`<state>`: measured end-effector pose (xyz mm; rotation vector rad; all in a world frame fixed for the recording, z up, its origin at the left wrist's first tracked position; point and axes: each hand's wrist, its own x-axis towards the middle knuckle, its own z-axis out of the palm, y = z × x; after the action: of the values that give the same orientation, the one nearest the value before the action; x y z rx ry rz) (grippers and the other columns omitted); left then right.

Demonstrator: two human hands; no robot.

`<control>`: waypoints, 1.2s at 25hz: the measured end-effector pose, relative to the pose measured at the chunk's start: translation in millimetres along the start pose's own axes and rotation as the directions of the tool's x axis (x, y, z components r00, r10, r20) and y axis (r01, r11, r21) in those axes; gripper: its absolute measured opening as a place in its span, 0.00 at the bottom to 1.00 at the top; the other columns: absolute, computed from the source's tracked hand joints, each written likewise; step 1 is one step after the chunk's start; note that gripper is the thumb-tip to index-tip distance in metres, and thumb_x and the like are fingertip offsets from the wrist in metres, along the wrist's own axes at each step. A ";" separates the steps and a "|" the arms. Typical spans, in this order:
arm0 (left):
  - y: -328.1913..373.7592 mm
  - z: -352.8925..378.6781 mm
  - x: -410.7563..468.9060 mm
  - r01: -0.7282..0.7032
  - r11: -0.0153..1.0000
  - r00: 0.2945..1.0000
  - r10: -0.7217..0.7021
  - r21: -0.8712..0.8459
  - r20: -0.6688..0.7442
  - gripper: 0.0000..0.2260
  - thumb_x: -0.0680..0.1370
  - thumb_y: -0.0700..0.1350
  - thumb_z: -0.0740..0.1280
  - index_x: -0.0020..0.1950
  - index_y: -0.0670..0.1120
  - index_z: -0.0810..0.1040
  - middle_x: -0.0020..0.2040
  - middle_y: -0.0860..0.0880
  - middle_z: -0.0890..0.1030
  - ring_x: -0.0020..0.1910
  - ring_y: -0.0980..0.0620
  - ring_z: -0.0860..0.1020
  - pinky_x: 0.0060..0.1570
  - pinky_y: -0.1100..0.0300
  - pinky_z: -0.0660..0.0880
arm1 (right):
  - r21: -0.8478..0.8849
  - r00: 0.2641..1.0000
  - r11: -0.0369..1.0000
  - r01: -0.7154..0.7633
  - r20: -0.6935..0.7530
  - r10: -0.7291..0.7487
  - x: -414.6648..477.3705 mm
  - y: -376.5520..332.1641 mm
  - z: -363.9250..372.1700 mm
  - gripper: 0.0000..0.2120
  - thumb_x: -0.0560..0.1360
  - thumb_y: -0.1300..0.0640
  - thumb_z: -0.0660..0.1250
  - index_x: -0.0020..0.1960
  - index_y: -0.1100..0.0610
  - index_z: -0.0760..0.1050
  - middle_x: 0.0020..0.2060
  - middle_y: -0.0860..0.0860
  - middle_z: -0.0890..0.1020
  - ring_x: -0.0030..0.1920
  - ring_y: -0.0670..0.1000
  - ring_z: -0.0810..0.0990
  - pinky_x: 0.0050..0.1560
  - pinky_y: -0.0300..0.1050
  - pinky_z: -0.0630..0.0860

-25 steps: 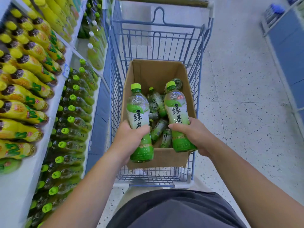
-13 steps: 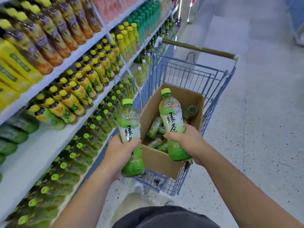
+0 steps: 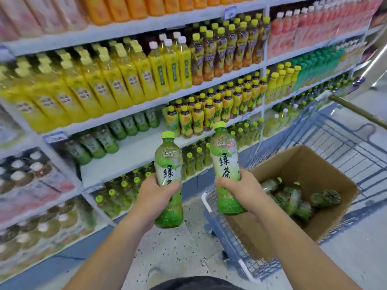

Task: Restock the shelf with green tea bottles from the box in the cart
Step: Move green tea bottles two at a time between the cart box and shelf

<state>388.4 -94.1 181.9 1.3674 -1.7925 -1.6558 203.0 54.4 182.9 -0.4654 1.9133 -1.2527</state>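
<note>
Holding upright: left hand (image 3: 154,198) curled round left green tea bottle (image 3: 167,162), right hand (image 3: 245,191) round right green tea bottle (image 3: 225,164). Cardboard box (image 3: 303,164) at 4 o'clock. Advice: seat both on bare shelf (image 3: 134,151) at 10 o'clock, labels outward.

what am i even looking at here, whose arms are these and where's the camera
No machine here: a person wears a camera on the head, and it looks down at their own bare arms. The left hand grips one green tea bottle and the right hand grips a second bottle, both upright. At the right is a blue cart carrying a cardboard box with more bottles lying inside. Ahead is a store shelf stocked with drinks.
</note>
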 end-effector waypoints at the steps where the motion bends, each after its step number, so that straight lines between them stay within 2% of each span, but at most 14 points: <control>1: -3.7 -15.3 2.5 0.002 1.000 1.000 -0.003 -0.007 -0.028 0.08 0.71 0.45 0.76 0.48 0.48 0.81 0.36 0.51 0.84 0.31 0.56 0.82 0.30 0.59 0.77 | -0.003 0.999 1.000 0.007 0.033 -0.007 6.2 -6.2 15.5 0.13 0.71 0.51 0.77 0.53 0.52 0.79 0.41 0.51 0.87 0.39 0.52 0.87 0.38 0.48 0.81; 5: -22.4 -79.1 20.9 0.013 0.999 0.994 -0.017 -0.039 -0.107 0.08 0.71 0.44 0.76 0.48 0.50 0.81 0.38 0.55 0.85 0.30 0.60 0.82 0.26 0.65 0.76 | -0.052 0.990 0.998 0.031 0.139 -0.024 32.9 -28.4 86.4 0.18 0.68 0.49 0.78 0.55 0.50 0.79 0.41 0.47 0.87 0.39 0.50 0.87 0.38 0.46 0.80; 9: -44.9 -138.5 47.8 0.044 0.999 0.987 -0.047 -0.024 -0.151 0.10 0.70 0.46 0.76 0.48 0.51 0.80 0.39 0.51 0.85 0.33 0.57 0.82 0.33 0.60 0.78 | -0.090 0.973 0.990 0.105 0.214 -0.084 61.5 -42.3 159.0 0.23 0.58 0.42 0.76 0.52 0.44 0.77 0.39 0.40 0.85 0.37 0.43 0.85 0.35 0.44 0.79; 12: -65.2 -176.9 81.7 0.100 0.995 0.972 -0.095 0.013 -0.214 0.13 0.69 0.47 0.78 0.50 0.53 0.79 0.41 0.53 0.85 0.38 0.57 0.83 0.38 0.57 0.80 | -0.119 0.960 0.983 0.139 0.259 -0.104 95.3 -45.9 208.8 0.24 0.58 0.41 0.76 0.53 0.43 0.77 0.41 0.40 0.85 0.38 0.43 0.85 0.35 0.42 0.79; 14: -79.8 -193.8 107.9 0.106 0.994 0.966 -0.096 0.026 -0.242 0.14 0.69 0.47 0.79 0.50 0.53 0.78 0.41 0.54 0.85 0.37 0.60 0.82 0.37 0.59 0.80 | -0.145 0.957 0.980 0.138 0.273 -0.095 120.0 -44.4 235.4 0.22 0.60 0.43 0.77 0.52 0.43 0.77 0.41 0.40 0.85 0.38 0.41 0.85 0.34 0.40 0.78; 16: -93.9 -200.6 131.6 0.110 0.994 0.962 -0.103 0.015 -0.254 0.15 0.69 0.47 0.79 0.50 0.54 0.78 0.39 0.57 0.84 0.36 0.64 0.81 0.34 0.62 0.77 | -0.177 0.958 0.975 0.135 0.275 -0.083 143.7 -38.8 253.6 0.18 0.63 0.46 0.78 0.51 0.43 0.76 0.40 0.38 0.85 0.38 0.39 0.84 0.33 0.37 0.77; 18: -107.9 -199.5 156.8 0.100 0.995 0.961 -0.098 -0.008 -0.257 0.15 0.69 0.48 0.80 0.50 0.54 0.78 0.40 0.61 0.84 0.37 0.64 0.82 0.34 0.64 0.76 | -0.207 0.958 0.970 0.128 0.278 -0.067 169.2 -33.2 267.3 0.18 0.62 0.45 0.77 0.50 0.43 0.77 0.40 0.38 0.84 0.38 0.39 0.83 0.34 0.39 0.77; 22: -139.7 -184.3 218.7 0.091 0.994 0.945 -0.106 -0.063 -0.309 0.14 0.70 0.50 0.79 0.51 0.55 0.79 0.42 0.58 0.85 0.40 0.60 0.83 0.39 0.59 0.78 | -0.245 0.957 0.963 0.114 0.286 -0.040 235.7 -17.9 290.5 0.22 0.58 0.43 0.76 0.50 0.44 0.77 0.40 0.40 0.85 0.37 0.40 0.83 0.38 0.46 0.79; 24: -155.0 -175.9 242.6 0.071 0.993 0.940 -0.099 -0.097 -0.326 0.13 0.71 0.49 0.79 0.51 0.55 0.80 0.42 0.59 0.85 0.39 0.62 0.83 0.38 0.61 0.77 | -0.249 0.952 0.961 0.124 0.301 -0.045 266.8 -6.9 298.3 0.20 0.61 0.45 0.77 0.51 0.45 0.77 0.40 0.41 0.85 0.38 0.40 0.84 0.40 0.48 0.81; 26: -167.5 -169.3 263.2 0.048 0.994 0.935 -0.081 -0.103 -0.345 0.11 0.71 0.48 0.79 0.50 0.55 0.81 0.42 0.59 0.85 0.39 0.61 0.83 0.35 0.64 0.77 | -0.258 0.949 0.955 0.143 0.309 -0.058 294.7 5.6 304.9 0.19 0.63 0.47 0.78 0.52 0.44 0.77 0.41 0.41 0.85 0.38 0.39 0.84 0.40 0.45 0.81; 30: -190.2 -156.4 312.1 0.012 0.996 0.909 -0.048 -0.089 -0.413 0.08 0.69 0.48 0.79 0.45 0.54 0.83 0.39 0.56 0.86 0.35 0.59 0.83 0.30 0.65 0.77 | -0.253 0.937 0.948 0.193 0.333 -0.102 350.1 29.8 320.4 0.15 0.66 0.53 0.78 0.49 0.45 0.77 0.38 0.39 0.85 0.36 0.40 0.84 0.30 0.36 0.79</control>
<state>438.8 -408.2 -56.5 1.5734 -1.4450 -1.3097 235.8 -357.2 -53.0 -0.9211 1.8075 -0.9280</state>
